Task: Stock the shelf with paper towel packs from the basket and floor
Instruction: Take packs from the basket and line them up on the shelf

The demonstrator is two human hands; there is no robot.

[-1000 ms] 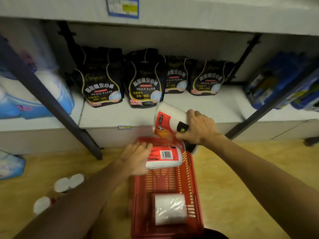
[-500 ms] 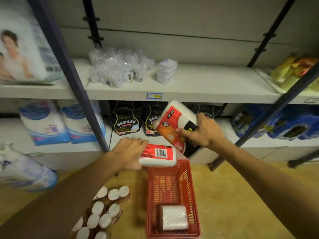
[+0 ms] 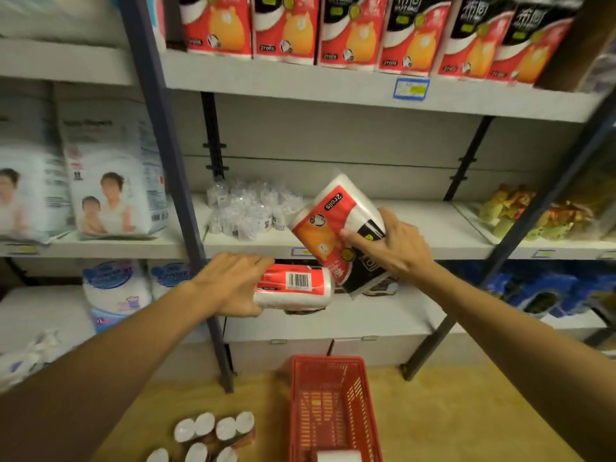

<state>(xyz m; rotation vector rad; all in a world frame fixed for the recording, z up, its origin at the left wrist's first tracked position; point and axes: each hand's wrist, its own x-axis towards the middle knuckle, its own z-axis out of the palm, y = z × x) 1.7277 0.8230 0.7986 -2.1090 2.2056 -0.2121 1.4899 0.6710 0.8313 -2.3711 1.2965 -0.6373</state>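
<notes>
From the head camera, I see my left hand [image 3: 230, 283] gripping a paper towel pack [image 3: 293, 288] sideways and my right hand [image 3: 391, 243] clutching a tilted pack [image 3: 333, 225]. Both have risen from above the basket [image 3: 333, 408] toward the middle shelf [image 3: 433, 235]; stocked packs [image 3: 360, 28] now appear above.

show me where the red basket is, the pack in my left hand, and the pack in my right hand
red basket [image 3: 297, 388]: head view, on its left rim.
pack in the left hand [image 3: 296, 288]: head view, beside its barcode label.
pack in the right hand [image 3: 321, 228]: head view, on its red printed front.
</notes>
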